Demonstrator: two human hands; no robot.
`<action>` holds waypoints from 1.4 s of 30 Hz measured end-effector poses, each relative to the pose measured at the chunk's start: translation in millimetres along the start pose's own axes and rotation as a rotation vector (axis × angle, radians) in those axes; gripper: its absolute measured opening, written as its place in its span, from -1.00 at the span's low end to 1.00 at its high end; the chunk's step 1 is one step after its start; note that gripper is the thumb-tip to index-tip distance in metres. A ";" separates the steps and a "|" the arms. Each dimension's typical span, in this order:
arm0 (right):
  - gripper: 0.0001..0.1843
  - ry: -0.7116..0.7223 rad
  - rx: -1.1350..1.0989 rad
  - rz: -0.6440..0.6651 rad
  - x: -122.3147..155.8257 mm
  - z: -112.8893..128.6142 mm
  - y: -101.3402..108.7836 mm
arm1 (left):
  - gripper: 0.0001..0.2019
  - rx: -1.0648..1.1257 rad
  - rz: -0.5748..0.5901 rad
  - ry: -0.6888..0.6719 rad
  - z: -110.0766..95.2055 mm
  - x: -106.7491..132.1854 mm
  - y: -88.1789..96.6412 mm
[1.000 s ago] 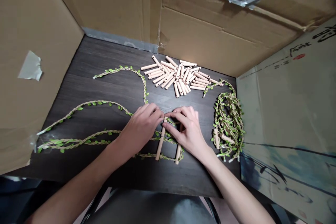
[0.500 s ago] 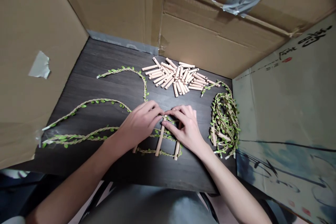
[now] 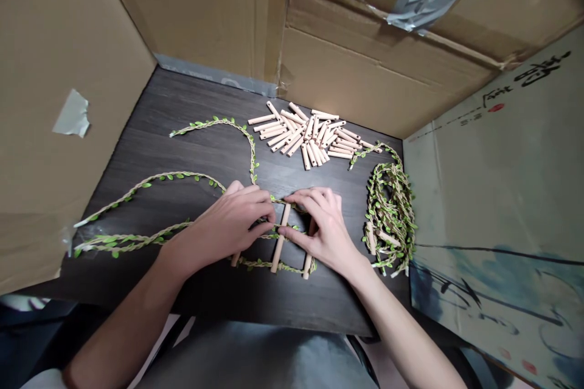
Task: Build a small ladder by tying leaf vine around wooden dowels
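Note:
A small rope ladder lies on the dark table, made of wooden rungs and braided cord with green leaves (image 3: 255, 264). My left hand (image 3: 230, 219) is closed in a pinch on a stretch of this leafy cord, just left of the middle rung. Thumb and index finger of my right hand (image 3: 327, 223) grip the middle wooden rung (image 3: 279, 247) near its top and centre. Partly under my right hand is another rung (image 3: 308, 264). The lower end of a third rung (image 3: 235, 259) shows beneath my left hand, which hides the rest.
Loose drilled wooden dowels (image 3: 310, 134) are heaped at the back. A coiled bundle of leafy cord (image 3: 390, 206) with wooden pieces lies at right. Long cord tails (image 3: 155, 177) stretch left, some reaching tape at the table edge. Cardboard walls (image 3: 219, 18) enclose the back and sides.
My left hand has moved slightly left and down, from the top end of the middle rung to the cord beside it. My right hand stays on the rung, its thumb a little lower.

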State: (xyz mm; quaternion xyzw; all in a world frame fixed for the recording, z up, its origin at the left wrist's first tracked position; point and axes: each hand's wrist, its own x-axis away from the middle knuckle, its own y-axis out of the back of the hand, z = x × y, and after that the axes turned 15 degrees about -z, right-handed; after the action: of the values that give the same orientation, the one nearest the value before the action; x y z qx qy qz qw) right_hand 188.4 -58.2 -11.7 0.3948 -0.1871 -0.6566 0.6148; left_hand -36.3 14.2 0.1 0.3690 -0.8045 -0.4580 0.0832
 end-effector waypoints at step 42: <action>-0.58 0.055 0.076 -0.037 19.0 -9.4 37.9 | -0.69 -0.083 -0.132 0.042 -5.7 -3.4 -5.5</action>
State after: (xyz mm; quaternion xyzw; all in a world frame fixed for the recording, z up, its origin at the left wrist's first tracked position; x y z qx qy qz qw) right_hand 221.7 -80.7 4.7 0.4390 -0.1875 -0.6493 0.5921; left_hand -28.3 10.9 -0.3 0.4270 -0.7568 -0.4875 0.0848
